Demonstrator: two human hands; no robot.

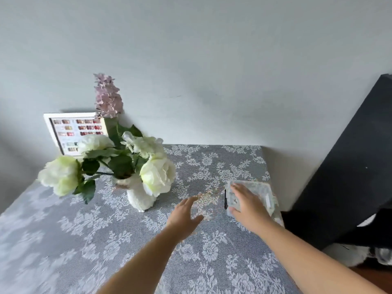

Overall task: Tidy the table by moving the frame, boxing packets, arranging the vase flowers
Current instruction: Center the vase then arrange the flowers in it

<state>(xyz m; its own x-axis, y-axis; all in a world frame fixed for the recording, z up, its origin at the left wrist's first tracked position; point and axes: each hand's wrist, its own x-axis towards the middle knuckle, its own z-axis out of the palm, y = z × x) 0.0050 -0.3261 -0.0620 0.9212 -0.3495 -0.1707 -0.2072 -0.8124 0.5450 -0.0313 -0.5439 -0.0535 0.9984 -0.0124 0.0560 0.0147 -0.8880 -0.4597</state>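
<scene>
A white vase (141,198) with white flowers (157,175) and one tall pink flower (108,96) stands left of centre on the table. A white picture frame (71,132) leans against the wall behind it, partly hidden by blooms. At the right edge lies a pale patterned box (263,194). My right hand (247,205) lies flat on the box, fingers spread, thumb at its near edge. My left hand (186,215) hovers open over the cloth, left of the box, holding nothing. No packets are visible.
A grey lace-patterned cloth (106,240) covers the table, which meets a plain wall at the back. A large black slanted object (350,166) stands just off the table's right edge. Something furry and white (347,254) lies on the floor there.
</scene>
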